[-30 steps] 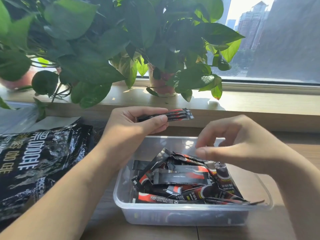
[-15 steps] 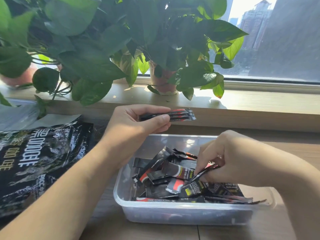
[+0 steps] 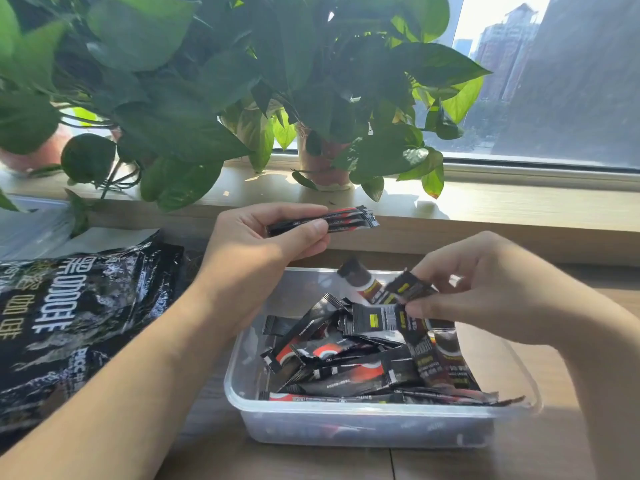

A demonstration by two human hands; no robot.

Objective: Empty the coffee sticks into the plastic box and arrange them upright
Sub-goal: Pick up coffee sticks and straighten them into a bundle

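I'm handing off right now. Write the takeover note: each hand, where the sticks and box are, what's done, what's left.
Left hand: shut on a small bundle of sticks, held level above the box's far left corner.
Right hand: pinching picked-up sticks over the box.
Plastic box: on the table, with the loose pile of sticks lying flat and crisscrossed inside.
Coffee bag: lying flat to the left of the box.
Done: sticks are in the box.
Left: gather the rest into aligned bundles and stand them upright; none stands upright yet.
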